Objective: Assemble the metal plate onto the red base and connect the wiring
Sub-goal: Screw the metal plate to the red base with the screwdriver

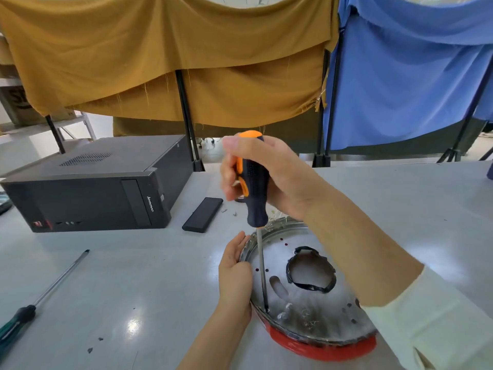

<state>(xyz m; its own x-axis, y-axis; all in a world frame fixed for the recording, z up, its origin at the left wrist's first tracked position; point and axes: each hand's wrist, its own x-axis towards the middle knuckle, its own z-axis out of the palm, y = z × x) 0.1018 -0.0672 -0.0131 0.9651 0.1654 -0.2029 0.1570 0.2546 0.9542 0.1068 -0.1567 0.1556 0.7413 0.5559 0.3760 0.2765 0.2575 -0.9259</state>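
Note:
A round metal plate [301, 311] with a taped central hole lies on a red base [320, 349] at the table's near edge. My right hand [269, 169] grips the dark blue and orange handle of a screwdriver [254, 193] held upright; its shaft runs down to the plate's near left part, tip at a hole there. My left hand [234, 273] rests against the plate's left rim, fingers curved around the edge. No wiring is plainly visible.
A black desktop computer case [93, 188] lies on its side at the left. A flat black panel [202, 214] and small loose screws [234, 213] sit beside it. A second long screwdriver [45, 289] with a green handle lies at the left front. Draped cloths hang behind.

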